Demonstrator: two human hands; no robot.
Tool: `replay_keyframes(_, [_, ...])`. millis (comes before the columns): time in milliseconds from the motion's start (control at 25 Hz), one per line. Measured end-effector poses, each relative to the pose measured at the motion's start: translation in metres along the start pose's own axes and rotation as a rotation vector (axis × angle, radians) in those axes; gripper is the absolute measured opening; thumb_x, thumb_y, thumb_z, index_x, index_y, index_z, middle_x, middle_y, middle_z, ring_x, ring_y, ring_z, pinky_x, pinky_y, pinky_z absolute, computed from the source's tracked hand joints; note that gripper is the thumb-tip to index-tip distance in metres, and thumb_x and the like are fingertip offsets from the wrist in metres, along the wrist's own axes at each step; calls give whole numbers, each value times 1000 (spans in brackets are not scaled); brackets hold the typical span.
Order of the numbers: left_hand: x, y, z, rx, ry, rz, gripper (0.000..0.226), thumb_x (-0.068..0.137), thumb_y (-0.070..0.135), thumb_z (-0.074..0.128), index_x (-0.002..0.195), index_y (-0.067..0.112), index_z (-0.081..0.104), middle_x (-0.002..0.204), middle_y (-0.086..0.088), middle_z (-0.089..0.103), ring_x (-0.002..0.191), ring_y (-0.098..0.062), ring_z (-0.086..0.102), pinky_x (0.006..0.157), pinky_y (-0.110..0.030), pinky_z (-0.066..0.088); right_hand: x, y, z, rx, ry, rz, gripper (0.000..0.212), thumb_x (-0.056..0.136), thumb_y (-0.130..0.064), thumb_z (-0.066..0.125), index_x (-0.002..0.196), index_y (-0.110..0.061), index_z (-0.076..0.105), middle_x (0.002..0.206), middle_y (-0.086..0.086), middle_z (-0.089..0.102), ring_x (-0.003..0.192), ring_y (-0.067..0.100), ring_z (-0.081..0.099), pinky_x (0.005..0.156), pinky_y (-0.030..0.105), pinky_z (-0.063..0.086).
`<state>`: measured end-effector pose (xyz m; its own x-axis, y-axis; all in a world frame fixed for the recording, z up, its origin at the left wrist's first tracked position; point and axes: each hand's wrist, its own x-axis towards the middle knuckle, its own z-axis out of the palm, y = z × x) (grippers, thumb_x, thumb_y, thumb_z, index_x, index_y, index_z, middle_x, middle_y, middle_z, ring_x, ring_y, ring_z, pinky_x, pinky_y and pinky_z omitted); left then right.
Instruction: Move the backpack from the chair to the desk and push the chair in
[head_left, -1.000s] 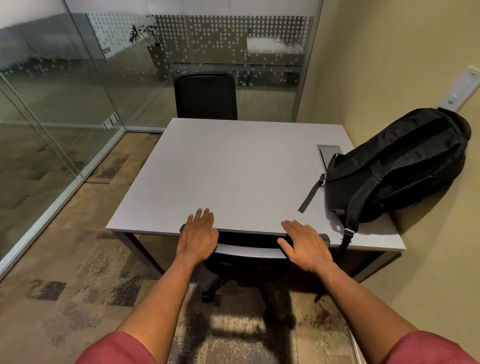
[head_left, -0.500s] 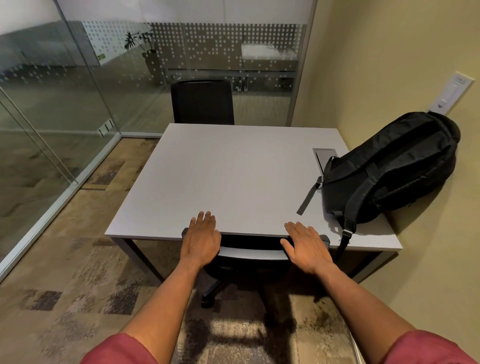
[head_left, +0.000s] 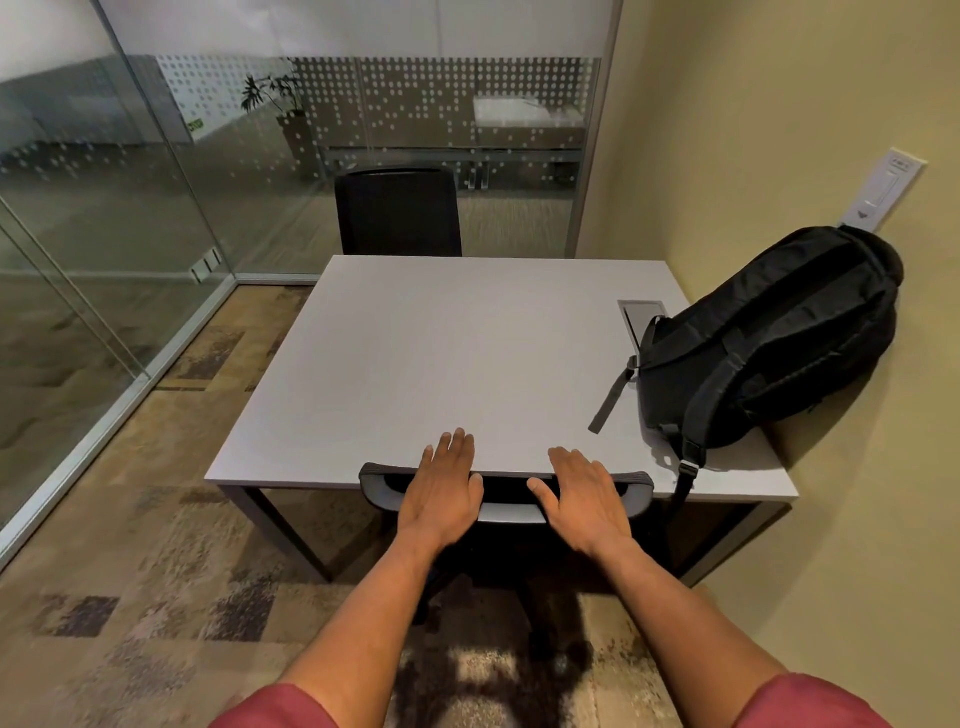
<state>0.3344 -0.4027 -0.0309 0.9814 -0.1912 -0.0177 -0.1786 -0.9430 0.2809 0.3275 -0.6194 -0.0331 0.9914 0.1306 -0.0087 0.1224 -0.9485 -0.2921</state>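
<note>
The backpack (head_left: 769, 343) sits on the worktop (head_left: 441, 358), at its wall-side edge, leaning against the wall. At the worktop's near edge, the left hand (head_left: 441, 493) and right hand (head_left: 584, 501) rest flat on the chair (head_left: 631, 491) back, fingers released, grasping nothing.

left hand (head_left: 442, 496) flat, right hand (head_left: 584, 501) flat (fingers (head_left: 460, 447) extended)

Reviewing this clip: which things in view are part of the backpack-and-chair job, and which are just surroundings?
Part of the job:
backpack, lying on the desk against the wall
desk
near chair, tucked under the desk edge
left hand and right hand, flat on its backrest

Just there:
far chair
desk cable hatch
wall panel
potted plant behind the glass
</note>
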Motion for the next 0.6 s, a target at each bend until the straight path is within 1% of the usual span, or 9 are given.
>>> replay_keyframes(120, [3,-1,1,34,10,-5,63,102,33,23,158,9,10,167,-10,10,154,-23,6,125,-40,5,2,1,2,-28,55,-4,74,97,-63,21,148,-13,39,149,7,48,135,24,43,116,41,29])
replay_keyframes(280, [2,-1,3,29,3,-9,63,102,33,24,157,8,11,166,-11,11,154,-23,7,125,-40,6,2,1,4,-50,64,0,76,96,-64,19,147,-13,40,147,7,50,134,24,45,115,42,31])
replay_keyframes(360, [2,0,2,3,5,-16,63,102,32,25,157,7,11,166,-11,10,154,-23,5,125,-39,5,2,-1,3,-64,32,8,76,96,-65,18,150,-13,36,152,8,44,139,25,39,118,43,27])
replay_keyframes(480, [3,4,-3,-6,-9,-12,64,102,30,27,158,6,8,167,-12,6,154,-23,0,125,-39,2,4,-4,-1,-68,-27,22,79,97,-65,19,155,-11,24,161,8,29,149,25,22,123,45,15])
replay_keyframes(600, [6,14,-22,-27,19,19,64,103,29,28,158,7,5,167,-10,2,154,-22,-5,125,-38,-1,3,-8,-17,5,-3,26,79,98,-63,26,156,-10,19,164,9,22,152,25,14,124,44,9])
